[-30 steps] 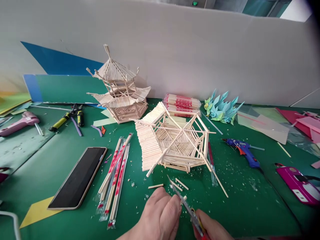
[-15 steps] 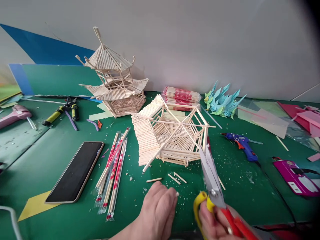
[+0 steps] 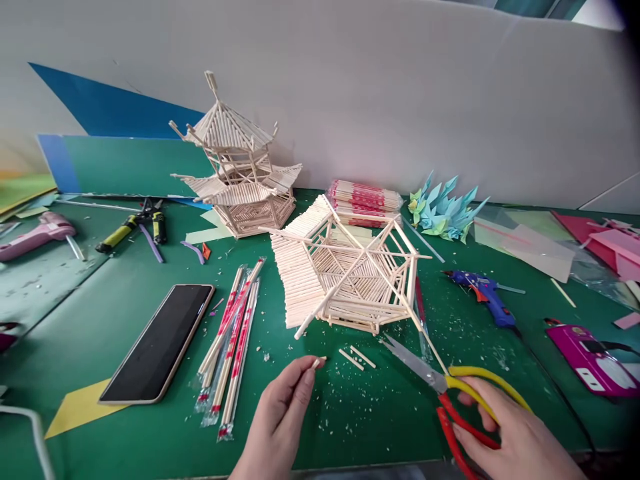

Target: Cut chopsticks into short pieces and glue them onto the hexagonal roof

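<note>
My left hand [image 3: 280,417] pinches a short cut piece of wooden stick [image 3: 317,363] just above the green table [image 3: 125,427]. My right hand [image 3: 510,440] holds red-and-yellow scissors [image 3: 440,381] by the handles, blades lying low and pointing left toward two loose stick pieces [image 3: 356,357]. Behind them sits an unfinished hexagonal stick roof frame [image 3: 350,277]. A finished two-tier stick pagoda [image 3: 235,173] stands at the back.
Wrapped chopsticks [image 3: 230,347] and a phone [image 3: 157,343] lie to the left. A blue glue gun [image 3: 483,297], a magenta object [image 3: 590,360], paper cranes [image 3: 443,210], a chopstick bundle [image 3: 363,200], pliers [image 3: 133,227] and a pink glue gun [image 3: 35,237] surround the work.
My right hand has lowered the scissors from upright to lying near the table. My left hand has picked up a short stick piece and moved slightly left.
</note>
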Action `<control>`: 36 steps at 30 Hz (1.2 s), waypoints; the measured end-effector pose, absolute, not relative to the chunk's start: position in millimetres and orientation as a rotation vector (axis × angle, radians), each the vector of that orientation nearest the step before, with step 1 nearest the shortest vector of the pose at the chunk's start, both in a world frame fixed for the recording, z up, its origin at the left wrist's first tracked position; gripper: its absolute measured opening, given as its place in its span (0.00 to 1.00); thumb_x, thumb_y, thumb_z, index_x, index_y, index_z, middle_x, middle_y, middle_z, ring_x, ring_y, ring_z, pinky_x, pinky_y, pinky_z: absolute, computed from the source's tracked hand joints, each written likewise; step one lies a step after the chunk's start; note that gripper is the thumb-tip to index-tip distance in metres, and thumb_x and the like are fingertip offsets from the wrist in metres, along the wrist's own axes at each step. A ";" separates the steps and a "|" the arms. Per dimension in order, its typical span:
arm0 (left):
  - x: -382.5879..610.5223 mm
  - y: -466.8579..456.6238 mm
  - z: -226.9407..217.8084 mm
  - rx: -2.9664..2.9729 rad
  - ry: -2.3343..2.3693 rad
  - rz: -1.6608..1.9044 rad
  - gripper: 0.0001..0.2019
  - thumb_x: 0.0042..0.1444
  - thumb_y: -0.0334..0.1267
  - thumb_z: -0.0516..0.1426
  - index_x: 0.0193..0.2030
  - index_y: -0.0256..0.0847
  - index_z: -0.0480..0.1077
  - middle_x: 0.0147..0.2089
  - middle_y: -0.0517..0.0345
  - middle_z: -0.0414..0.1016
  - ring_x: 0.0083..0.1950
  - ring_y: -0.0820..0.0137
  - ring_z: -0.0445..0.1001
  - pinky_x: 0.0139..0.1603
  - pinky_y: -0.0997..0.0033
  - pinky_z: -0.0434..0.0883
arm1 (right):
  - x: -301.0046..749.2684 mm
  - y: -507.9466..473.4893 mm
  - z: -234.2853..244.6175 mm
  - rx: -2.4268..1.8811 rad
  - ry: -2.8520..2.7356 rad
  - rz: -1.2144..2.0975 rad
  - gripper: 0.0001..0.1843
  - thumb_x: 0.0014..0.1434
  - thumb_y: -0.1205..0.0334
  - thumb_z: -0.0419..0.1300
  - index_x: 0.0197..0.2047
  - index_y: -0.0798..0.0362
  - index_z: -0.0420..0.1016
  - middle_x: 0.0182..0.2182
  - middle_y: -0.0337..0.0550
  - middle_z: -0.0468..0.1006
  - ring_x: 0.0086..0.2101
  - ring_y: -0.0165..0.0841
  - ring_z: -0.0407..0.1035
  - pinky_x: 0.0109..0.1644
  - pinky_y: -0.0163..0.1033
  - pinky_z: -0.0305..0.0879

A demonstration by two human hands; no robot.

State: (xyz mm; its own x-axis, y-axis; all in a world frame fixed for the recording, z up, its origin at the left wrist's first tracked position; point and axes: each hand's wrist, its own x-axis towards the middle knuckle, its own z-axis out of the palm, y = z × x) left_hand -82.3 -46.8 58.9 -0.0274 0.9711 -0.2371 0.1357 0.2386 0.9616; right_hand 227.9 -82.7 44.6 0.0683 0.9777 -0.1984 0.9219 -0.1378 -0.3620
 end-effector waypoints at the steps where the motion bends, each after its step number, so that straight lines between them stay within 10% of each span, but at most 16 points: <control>1: -82.8 -45.6 61.4 1.054 1.427 0.966 0.12 0.54 0.44 0.56 0.41 0.41 0.72 0.40 0.56 0.75 0.41 0.67 0.69 0.39 0.75 0.66 | 237.0 -84.9 42.3 -2.198 -1.991 0.531 0.23 0.49 0.53 0.57 0.47 0.55 0.66 0.25 0.42 0.74 0.25 0.37 0.70 0.30 0.41 0.69; 14: -58.2 -46.3 72.9 0.399 0.826 0.920 0.03 0.57 0.33 0.52 0.35 0.36 0.65 0.19 0.66 0.58 0.21 0.80 0.51 0.22 0.79 0.49 | 259.0 -57.6 63.3 -2.207 -1.910 -0.163 0.25 0.53 0.45 0.53 0.45 0.56 0.67 0.41 0.59 0.74 0.38 0.51 0.71 0.39 0.50 0.67; 22: -37.4 -69.7 76.5 0.416 0.759 0.820 0.06 0.53 0.36 0.56 0.32 0.36 0.63 0.16 0.66 0.59 0.18 0.81 0.52 0.20 0.78 0.48 | 121.6 -71.1 76.2 -1.382 -1.781 0.898 0.14 0.59 0.60 0.52 0.48 0.50 0.67 0.34 0.41 0.74 0.32 0.30 0.70 0.37 0.32 0.69; 28: -31.0 -82.8 63.9 0.470 0.770 0.818 0.11 0.50 0.41 0.59 0.29 0.37 0.62 0.14 0.67 0.59 0.16 0.82 0.52 0.17 0.80 0.48 | 106.9 -76.8 67.7 -1.197 -1.759 0.979 0.08 0.58 0.62 0.54 0.32 0.52 0.73 0.29 0.41 0.73 0.32 0.31 0.69 0.36 0.33 0.67; 36: -63.3 -89.8 51.1 1.234 1.302 1.008 0.13 0.55 0.46 0.54 0.39 0.38 0.67 0.25 0.61 0.68 0.26 0.74 0.65 0.26 0.76 0.63 | 132.4 -49.6 55.1 -1.450 -1.682 0.971 0.11 0.60 0.57 0.52 0.36 0.54 0.72 0.29 0.41 0.75 0.29 0.31 0.69 0.32 0.32 0.65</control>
State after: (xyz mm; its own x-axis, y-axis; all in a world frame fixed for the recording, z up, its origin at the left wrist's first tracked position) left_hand -63.3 -89.8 51.1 0.0601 0.9900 -0.1279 0.1245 0.1197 0.9850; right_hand 132.4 -49.6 55.1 -0.1258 0.9914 0.0367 0.4641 0.0914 -0.8811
